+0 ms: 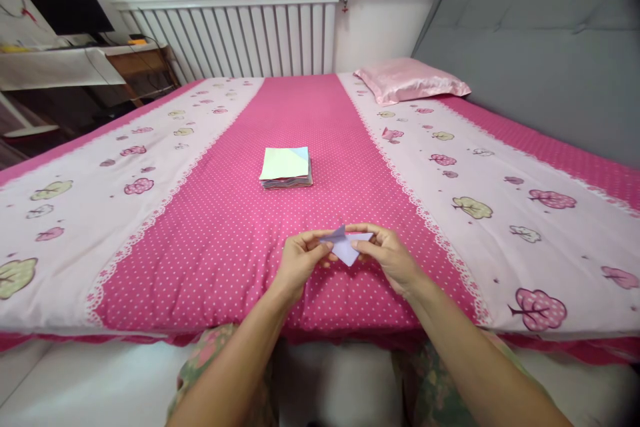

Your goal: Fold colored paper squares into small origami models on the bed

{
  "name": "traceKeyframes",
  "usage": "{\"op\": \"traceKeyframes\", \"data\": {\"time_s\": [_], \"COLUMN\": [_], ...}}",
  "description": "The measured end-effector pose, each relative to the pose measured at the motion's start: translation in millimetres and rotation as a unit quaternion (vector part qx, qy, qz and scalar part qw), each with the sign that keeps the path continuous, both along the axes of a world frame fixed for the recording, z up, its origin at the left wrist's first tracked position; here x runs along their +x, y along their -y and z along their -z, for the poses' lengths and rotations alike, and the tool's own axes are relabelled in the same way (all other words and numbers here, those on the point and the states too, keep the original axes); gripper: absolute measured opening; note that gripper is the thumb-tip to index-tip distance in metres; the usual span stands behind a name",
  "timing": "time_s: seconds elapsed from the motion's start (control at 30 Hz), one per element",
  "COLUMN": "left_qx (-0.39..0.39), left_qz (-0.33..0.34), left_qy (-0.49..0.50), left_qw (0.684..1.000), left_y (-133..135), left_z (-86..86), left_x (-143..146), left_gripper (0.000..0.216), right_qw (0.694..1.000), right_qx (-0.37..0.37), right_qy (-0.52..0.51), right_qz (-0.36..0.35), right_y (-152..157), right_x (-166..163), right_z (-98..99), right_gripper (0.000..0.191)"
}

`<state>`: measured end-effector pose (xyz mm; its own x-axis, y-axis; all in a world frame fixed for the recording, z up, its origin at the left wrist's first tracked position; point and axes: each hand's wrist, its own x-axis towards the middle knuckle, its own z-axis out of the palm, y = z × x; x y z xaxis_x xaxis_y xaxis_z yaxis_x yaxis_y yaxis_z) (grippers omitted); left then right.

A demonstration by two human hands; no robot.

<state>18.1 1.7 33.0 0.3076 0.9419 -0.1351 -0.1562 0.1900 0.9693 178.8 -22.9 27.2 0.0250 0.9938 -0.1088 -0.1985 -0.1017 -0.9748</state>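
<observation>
A small piece of folded lavender paper [345, 251] is held between my two hands, just above the near part of the bed. It has a pointed flap standing up at the top, a point on each side and one pointing down. My left hand [303, 259] pinches its left side between thumb and fingers. On the opposite side, my right hand [391, 255] pinches the right point, thumb in front and fingers behind. Beyond my hands, a stack of square coloured paper [286, 165] lies on the bed, with a pale green sheet on top.
The bed is covered by a pink dotted bedspread [300, 107] with tree-print side bands. A pink pillow [410, 79] rests at the far right, beside a grey padded headboard [540, 40]. A radiator [235, 37] lines the wall; a monitor [63, 0] stands on a desk at left.
</observation>
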Motion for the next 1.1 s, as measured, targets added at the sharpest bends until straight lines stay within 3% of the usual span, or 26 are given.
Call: {"op": "traceKeyframes", "data": {"time_s": [0.43, 0.73, 0.83, 1.0, 1.1], "left_qx": [0.055, 0.253, 0.251, 0.18, 0.158], "left_qz": [-0.018, -0.023, -0.022, -0.028, -0.027], "left_qy": [-0.064, -0.168, -0.136, -0.038, -0.034], "left_qw": [0.996, 0.952, 0.958, 0.983, 0.986], "left_y": [2.8, 8.9, 7.9, 7.1, 6.9], "left_z": [-2.5, 2.8, 6.0, 6.9, 5.5], "left_x": [1.9, 0.8, 1.6, 4.1, 4.0], "left_gripper": [0.012, 0.013, 0.016, 0.027, 0.036], "right_qw": [0.998, 0.998, 0.997, 0.994, 0.991], "right_qx": [0.009, 0.019, 0.027, 0.049, 0.065], "right_qy": [0.053, 0.066, 0.077, 0.101, 0.118], "right_qz": [0.012, 0.007, -0.009, -0.009, -0.012], "right_y": [1.4, -0.1, 0.2, 1.3, 1.3], "right_x": [2.3, 3.2, 3.4, 3.4, 3.5], "right_z": [-1.6, 2.1, 0.8, 0.6, 1.3], "right_gripper": [0.026, 0.028, 0.025, 0.022, 0.021]}}
